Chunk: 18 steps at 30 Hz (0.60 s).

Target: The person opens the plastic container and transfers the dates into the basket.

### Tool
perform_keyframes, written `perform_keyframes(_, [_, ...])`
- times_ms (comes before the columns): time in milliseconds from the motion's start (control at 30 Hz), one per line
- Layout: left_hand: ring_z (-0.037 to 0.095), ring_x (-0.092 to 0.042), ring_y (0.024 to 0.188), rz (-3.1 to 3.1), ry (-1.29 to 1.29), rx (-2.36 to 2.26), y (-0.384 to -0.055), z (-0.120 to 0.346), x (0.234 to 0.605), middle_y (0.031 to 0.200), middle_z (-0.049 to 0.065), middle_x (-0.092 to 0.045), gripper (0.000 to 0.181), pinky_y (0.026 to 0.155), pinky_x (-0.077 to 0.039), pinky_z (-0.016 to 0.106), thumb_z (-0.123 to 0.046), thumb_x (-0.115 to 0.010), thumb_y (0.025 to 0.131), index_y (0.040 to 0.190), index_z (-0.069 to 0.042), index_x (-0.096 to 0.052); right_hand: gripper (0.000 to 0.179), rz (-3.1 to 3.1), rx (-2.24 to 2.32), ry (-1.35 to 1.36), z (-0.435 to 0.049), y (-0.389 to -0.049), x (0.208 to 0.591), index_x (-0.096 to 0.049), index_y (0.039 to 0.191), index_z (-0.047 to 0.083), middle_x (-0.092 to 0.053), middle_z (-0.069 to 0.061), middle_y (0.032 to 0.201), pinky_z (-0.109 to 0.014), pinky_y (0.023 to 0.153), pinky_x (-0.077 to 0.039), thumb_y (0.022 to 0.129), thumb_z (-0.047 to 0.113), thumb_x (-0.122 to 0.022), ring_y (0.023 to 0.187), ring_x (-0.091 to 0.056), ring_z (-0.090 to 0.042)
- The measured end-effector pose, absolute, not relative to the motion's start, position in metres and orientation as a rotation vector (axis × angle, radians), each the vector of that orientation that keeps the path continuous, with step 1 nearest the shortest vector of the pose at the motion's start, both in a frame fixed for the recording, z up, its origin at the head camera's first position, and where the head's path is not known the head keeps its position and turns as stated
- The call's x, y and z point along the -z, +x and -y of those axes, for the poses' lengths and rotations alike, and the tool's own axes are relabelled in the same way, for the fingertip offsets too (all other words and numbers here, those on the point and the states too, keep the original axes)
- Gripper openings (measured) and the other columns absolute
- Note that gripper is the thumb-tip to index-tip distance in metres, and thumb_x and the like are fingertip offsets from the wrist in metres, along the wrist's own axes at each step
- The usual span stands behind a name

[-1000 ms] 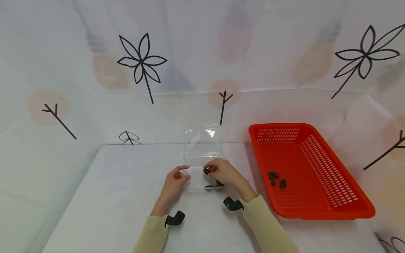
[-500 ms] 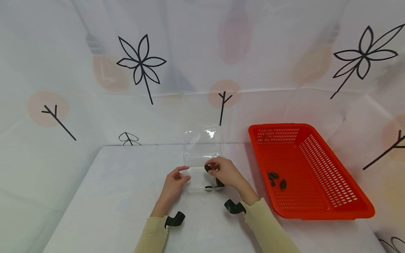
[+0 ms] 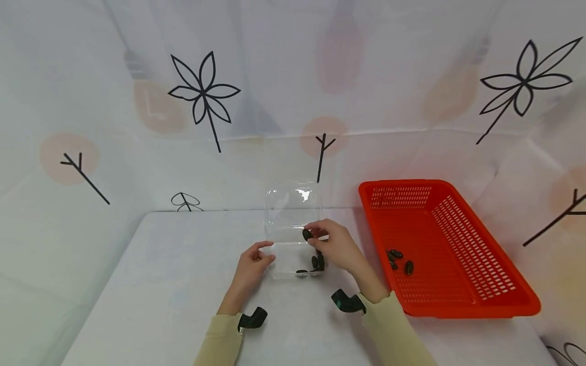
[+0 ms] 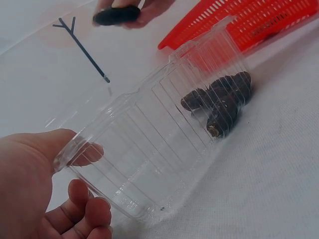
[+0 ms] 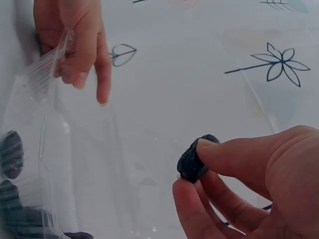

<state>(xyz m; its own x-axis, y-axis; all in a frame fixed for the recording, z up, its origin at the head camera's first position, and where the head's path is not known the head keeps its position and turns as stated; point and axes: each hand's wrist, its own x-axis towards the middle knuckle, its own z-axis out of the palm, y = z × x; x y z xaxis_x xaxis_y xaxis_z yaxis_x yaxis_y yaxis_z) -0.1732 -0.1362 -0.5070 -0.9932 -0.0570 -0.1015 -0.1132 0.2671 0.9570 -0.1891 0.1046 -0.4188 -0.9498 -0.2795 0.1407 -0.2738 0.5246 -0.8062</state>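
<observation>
A clear plastic clamshell box (image 3: 288, 259) stands on the table with its lid (image 3: 293, 203) raised at the back. My left hand (image 3: 251, 264) pinches the box's left wall, thumb over the rim and fingers outside, as the left wrist view shows. Several dark oval pieces (image 4: 222, 109), wrinkled and fruit-like, lie at the box's right end; their exact kind is unclear. Above the box's back right, my right hand (image 3: 336, 244) holds another dark oval piece (image 5: 194, 162) between thumb and fingertips, apart from the box.
On the right of the table sits a red perforated plastic basket (image 3: 458, 307). Several more dark oval pieces (image 3: 409, 267) lie near its left side. A white cloth (image 3: 256, 101) with plant drawings hangs close behind the table (image 3: 174, 284).
My right hand has risen and shifted slightly right and back with the dark oval piece, uncovering pieces in the box. The left hand has stayed at the box's left wall.
</observation>
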Motion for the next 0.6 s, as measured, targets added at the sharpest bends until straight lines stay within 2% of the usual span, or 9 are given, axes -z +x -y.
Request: perform_keyframes(600, [0.012, -0.042, 0.064, -2.43, -0.147, -1.911, -0.174, 0.137, 0.509, 0.075, 0.0, -0.049, 0.035, 0.057, -0.035, 0.023, -0.009, -0.073, 0.089, 0.123, -0.014, -0.068, 0.031, -2.834, 1.453, -0.46, -0.141, -0.185, 0.388, -0.067, 0.122, 0.005, -0.066, -0.01, 0.107, -0.046, 0.088, -0.053, 0.091, 0.005, -0.071, 0.098, -0.062, -0.027])
